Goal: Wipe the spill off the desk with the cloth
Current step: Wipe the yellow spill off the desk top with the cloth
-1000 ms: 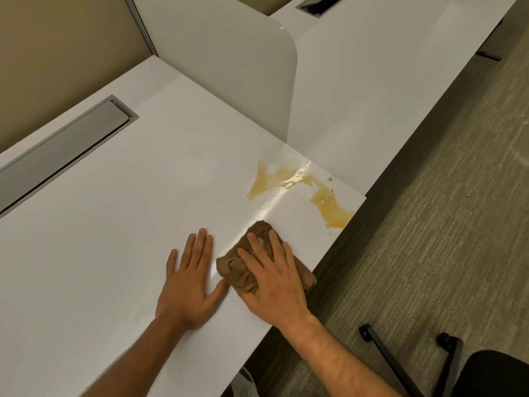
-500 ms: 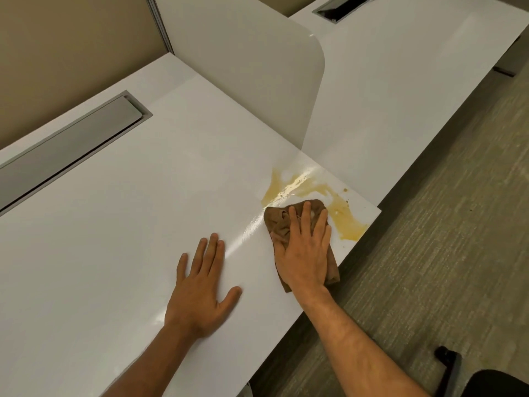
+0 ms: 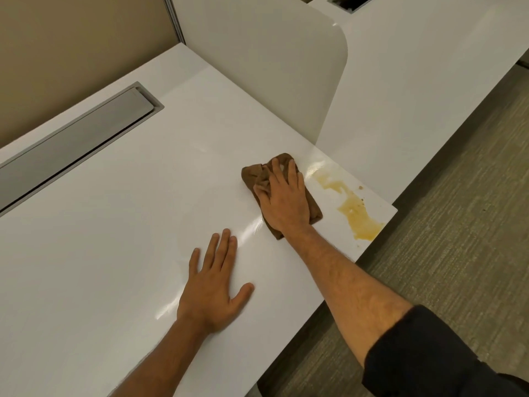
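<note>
A crumpled brown cloth (image 3: 252,174) lies on the white desk (image 3: 114,224) near its right corner. My right hand (image 3: 283,199) presses flat on the cloth, fingers spread and pointing away from me. A yellow-brown spill (image 3: 355,213) streaks the desk's right front corner, just right of the cloth, with a thinner trail (image 3: 329,183) toward the divider. The desk left of the cloth looks wet and shiny. My left hand (image 3: 213,285) rests palm down on the bare desk, nearer to me, holding nothing.
A white rounded divider panel (image 3: 257,67) stands behind the cloth, with a second white desk (image 3: 415,81) beyond it. A grey cable tray lid (image 3: 74,138) is set into the desk's far left. Grey carpet (image 3: 458,224) lies past the front edge.
My right hand slid the cloth away from me and across the spill's left part, which is now gone. The left hand stayed flat on the desk.
</note>
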